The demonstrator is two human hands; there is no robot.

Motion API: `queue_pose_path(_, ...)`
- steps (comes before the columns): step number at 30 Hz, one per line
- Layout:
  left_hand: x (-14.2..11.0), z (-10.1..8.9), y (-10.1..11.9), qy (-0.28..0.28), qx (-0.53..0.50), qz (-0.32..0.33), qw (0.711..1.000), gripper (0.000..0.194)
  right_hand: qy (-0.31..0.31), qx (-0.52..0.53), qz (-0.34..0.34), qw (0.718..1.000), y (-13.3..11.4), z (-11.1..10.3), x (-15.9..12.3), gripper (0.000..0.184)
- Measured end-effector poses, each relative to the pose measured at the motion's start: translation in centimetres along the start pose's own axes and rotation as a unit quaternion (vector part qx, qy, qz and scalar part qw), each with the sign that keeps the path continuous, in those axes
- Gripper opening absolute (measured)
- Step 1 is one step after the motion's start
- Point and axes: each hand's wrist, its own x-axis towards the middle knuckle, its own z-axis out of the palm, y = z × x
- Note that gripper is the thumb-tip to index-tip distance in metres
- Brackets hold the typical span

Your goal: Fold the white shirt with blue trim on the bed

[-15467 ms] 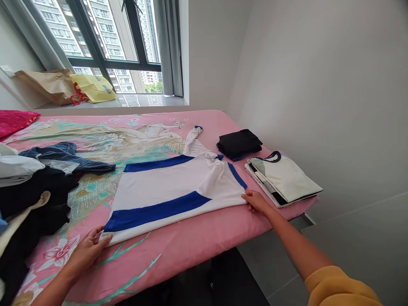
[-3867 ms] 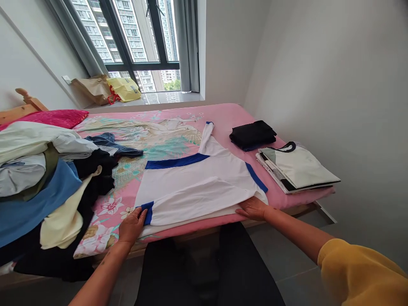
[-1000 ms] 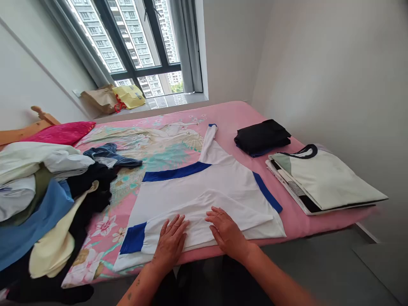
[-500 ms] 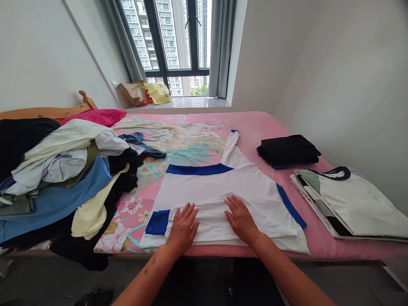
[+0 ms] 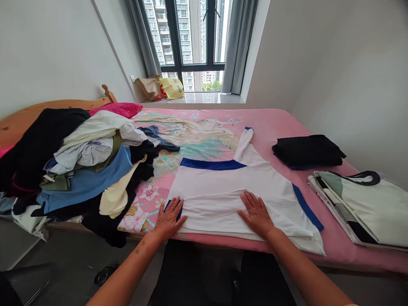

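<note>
A white long-sleeved shirt (image 5: 216, 182) with blue trim lies flat near the bed's front edge, partly folded. One sleeve runs across its near side, and the other stretches away toward the window. My left hand (image 5: 170, 216) rests flat over the blue cuff, fingers out, covering most of it. On the white cloth to the right lies my right hand (image 5: 256, 212), palm down with fingers spread. Neither hand grasps the fabric.
A heap of loose clothes (image 5: 92, 165) spills over the bed's left front edge. At right are folded black clothes (image 5: 307, 151) and a stack of folded shirts (image 5: 366, 204). A pink pillow (image 5: 119, 109) lies behind the heap; bags (image 5: 172, 88) stand on the windowsill.
My left hand has slid left along the sleeve onto the blue cuff. My right hand stays flat on the shirt. The view has turned a little left.
</note>
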Motion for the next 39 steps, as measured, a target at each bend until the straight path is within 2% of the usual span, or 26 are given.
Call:
queue_pose_path(4, -0.2, -0.8, -1.4, 0.054, -0.042, -0.059, 0.996, 0.048, 0.0, 0.036, 0.031, 0.999, 0.2, -0.7, 0.3, 0.058)
queue_pose_path(7, -0.2, -1.6, -1.4, 0.082, -0.038, -0.044, 0.995, 0.042, 0.031, 0.04, 0.05, 0.997, 0.3, -0.8, -0.2, 0.056)
queue_pose_path(13, 1.6, -3.0, -1.0, 0.022, -0.001, -0.066, 0.998, 0.036, 0.051, -0.014, 0.028, 0.998, 0.2, 0.4, -1.9, 0.052)
queue_pose_path(21, 3.6, -4.8, -0.2, 0.019, -0.014, -0.075, 0.997, 0.017, 0.066, -0.027, 0.033, 0.997, 0.0, 0.8, -2.0, 0.051)
queue_pose_path(28, 2.8, -3.8, -0.7, 0.042, -0.078, -0.142, 0.986, 0.032, 0.06, -0.025, 0.036, 0.997, 0.0, 0.7, -2.1, 0.051)
queue_pose_path(31, 2.2, -3.5, -1.0, 0.075, -0.082, -0.164, 0.98, 0.039, 0.053, -0.011, 0.038, 0.998, 0.2, 0.4, -1.9, 0.051)
queue_pose_path(33, 2.0, -3.5, -0.3, 0.098, -0.081, -0.147, 0.981, 0.039, 0.048, 0.011, 0.046, 0.998, -0.1, -0.3, -1.4, 0.051)
queue_pose_path(34, 2.0, -3.5, 0.2, 0.107, -0.082, -0.118, 0.984, 0.037, 0.048, 0.023, 0.045, 0.998, -0.6, -0.9, -1.1, 0.05)
queue_pose_path(37, 2.5, -3.0, 2.4, 0.103, -0.075, 0.028, 0.991, 0.037, 0.045, 0.058, 0.006, 0.997, -2.6, -2.8, 0.1, 0.048)
queue_pose_path(39, 2.9, -2.0, 3.6, 0.072, -0.038, 0.087, 0.993, 0.04, 0.029, 0.069, -0.038, 0.996, -3.7, -3.5, 0.9, 0.049)
